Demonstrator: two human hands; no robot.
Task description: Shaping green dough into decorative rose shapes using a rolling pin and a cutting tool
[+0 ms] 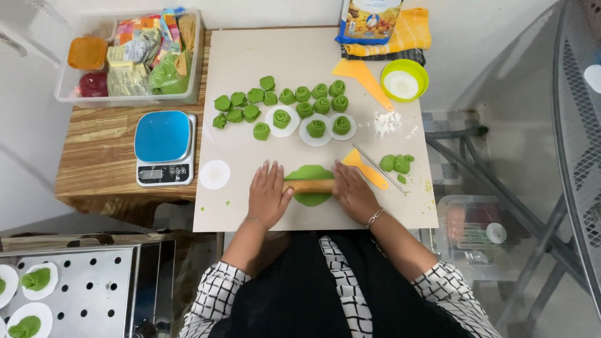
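A flattened round of green dough lies near the front of the beige work mat. Across it rests a wooden rolling pin. My left hand presses flat on the pin's left end and my right hand on its right end. Behind, several green rolled dough pieces sit in rows, three of them on white paper rounds.
An orange scraper and a metal rod lie right of my hand, beside dough scraps. A blue kitchen scale, a clear packet bin, a green flour bowl, and a perforated steel tray surround the mat.
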